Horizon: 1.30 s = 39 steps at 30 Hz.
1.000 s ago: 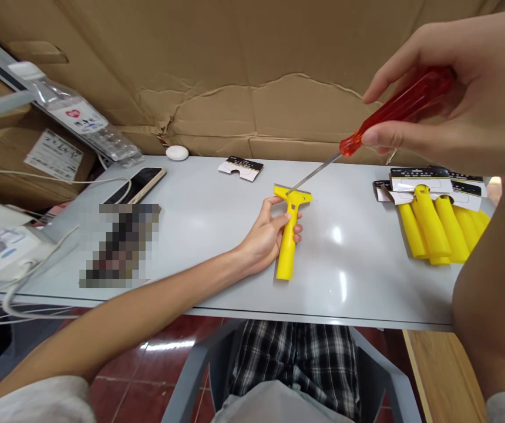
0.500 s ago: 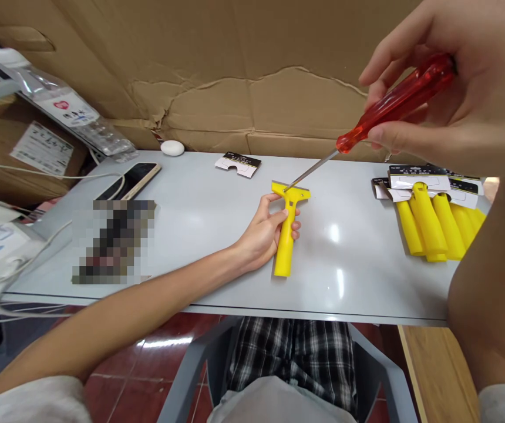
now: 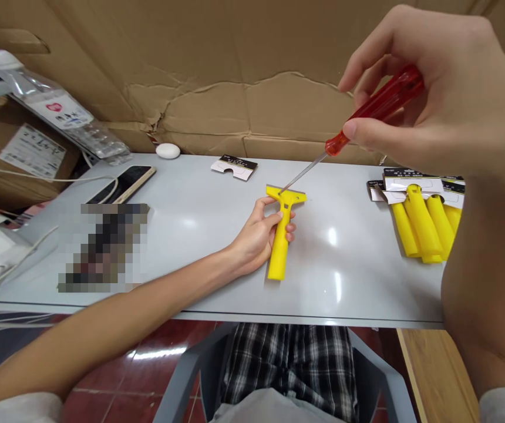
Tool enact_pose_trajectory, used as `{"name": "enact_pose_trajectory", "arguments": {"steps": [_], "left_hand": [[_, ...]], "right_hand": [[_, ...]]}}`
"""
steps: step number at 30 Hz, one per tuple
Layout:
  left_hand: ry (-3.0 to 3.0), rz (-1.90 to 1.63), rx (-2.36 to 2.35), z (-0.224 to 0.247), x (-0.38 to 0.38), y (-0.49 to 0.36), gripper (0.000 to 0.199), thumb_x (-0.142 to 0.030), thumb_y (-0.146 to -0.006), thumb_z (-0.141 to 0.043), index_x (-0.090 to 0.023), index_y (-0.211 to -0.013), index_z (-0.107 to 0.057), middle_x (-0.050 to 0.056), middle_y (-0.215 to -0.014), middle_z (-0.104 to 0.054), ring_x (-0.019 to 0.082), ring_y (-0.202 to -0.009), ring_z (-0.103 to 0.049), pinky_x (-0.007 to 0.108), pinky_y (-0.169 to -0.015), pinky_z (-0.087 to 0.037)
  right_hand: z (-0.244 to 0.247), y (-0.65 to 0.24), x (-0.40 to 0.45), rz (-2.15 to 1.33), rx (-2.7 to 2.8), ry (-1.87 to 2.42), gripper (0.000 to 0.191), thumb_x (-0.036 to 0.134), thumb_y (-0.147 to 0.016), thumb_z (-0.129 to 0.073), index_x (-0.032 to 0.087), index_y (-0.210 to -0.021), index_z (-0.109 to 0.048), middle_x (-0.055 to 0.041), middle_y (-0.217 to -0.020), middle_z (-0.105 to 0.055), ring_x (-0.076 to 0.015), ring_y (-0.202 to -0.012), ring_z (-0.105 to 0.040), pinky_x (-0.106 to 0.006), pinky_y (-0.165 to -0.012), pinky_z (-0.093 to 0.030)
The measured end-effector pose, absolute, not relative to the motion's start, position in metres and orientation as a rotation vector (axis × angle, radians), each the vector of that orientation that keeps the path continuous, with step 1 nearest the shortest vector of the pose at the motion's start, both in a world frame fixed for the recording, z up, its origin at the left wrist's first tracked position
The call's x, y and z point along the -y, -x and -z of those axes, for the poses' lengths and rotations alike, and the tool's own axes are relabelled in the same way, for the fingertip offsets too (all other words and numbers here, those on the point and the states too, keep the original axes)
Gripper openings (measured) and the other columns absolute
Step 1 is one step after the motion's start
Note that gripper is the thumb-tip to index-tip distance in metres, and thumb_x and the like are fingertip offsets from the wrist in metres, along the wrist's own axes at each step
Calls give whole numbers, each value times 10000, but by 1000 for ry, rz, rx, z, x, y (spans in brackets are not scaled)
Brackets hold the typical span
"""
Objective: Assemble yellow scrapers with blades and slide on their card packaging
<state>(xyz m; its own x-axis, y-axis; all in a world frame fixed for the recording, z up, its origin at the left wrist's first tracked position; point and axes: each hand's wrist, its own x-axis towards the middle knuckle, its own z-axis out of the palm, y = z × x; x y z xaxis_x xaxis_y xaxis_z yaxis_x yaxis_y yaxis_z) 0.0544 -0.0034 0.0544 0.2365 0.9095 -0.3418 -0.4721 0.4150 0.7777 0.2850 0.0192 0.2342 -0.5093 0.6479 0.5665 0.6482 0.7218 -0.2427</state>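
My left hand (image 3: 256, 238) is closed around the upper handle of a yellow scraper (image 3: 278, 258), just above the table. The scraper's wide head points away from me and carries a thin blade along its far edge. My right hand (image 3: 446, 100) grips the red handle of a screwdriver (image 3: 378, 108), held at a slant. Its metal shaft reaches down to the left, with the tip at the screw hole on the left side of the scraper head. Whether a screw sits under the tip is too small to tell.
Several more yellow scrapers (image 3: 426, 226) with black and white cards lie at the right, partly behind my right forearm. A loose card (image 3: 234, 167) and a white oval object (image 3: 168, 151) lie at the back. Leftward are a phone (image 3: 131, 182), a plastic bottle (image 3: 63, 108) and cables.
My right hand and the screwdriver handle have shifted left, and the wrist has turned somewhat. The tip stays at the scraper's left hole. The whole view has moved slightly.
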Motion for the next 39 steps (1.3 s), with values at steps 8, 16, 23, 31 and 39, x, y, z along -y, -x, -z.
{"name": "enact_pose_trajectory", "arguments": {"steps": [8,16,23,31,39], "left_hand": [[-625,-1010,-856,-52,4,-53,445,-93,-951,-660,-302,-1270,-430,37,-1042,-683,129,-707,-647,241,-643,-520],[-626,-1020,-860,-50,3,-52,469,-89,-936,-677,-300,-1276,-431,36,-1036,-688,129,-710,-651,243,-647,-525],[-613,-1018,-858,-51,2,-52,493,-96,-926,-700,-310,-1279,-430,26,-1037,-684,128,-715,-652,240,-645,-522],[-626,-1019,-869,-52,2,-53,458,-78,-952,-639,-304,-1283,-417,32,-1029,-689,127,-702,-652,238,-636,-517],[-627,-1023,-855,-52,4,-53,498,-96,-931,-694,-307,-1288,-419,36,-1045,-685,134,-714,-660,248,-649,-517]], "right_hand": [[-235,-296,-21,-3,2297,1007,428,91,-795,-802,224,-1195,-730,47,-942,-701,-74,-796,-646,-149,-572,-453],[-236,-298,-22,43,2348,1003,461,100,-802,-751,255,-1236,-727,60,-988,-698,-64,-834,-638,-127,-592,-441],[-237,-299,-23,105,2351,1057,447,103,-821,-778,253,-1241,-739,66,-967,-696,-64,-850,-654,-131,-612,-442],[-241,-303,-23,28,2382,976,575,263,-789,-921,288,-1319,-699,72,-1088,-693,-47,-876,-667,-80,-667,-505],[-242,-300,-17,144,2368,1004,347,401,-917,-847,292,-1234,-755,90,-951,-705,-21,-845,-676,-66,-634,-443]]}}
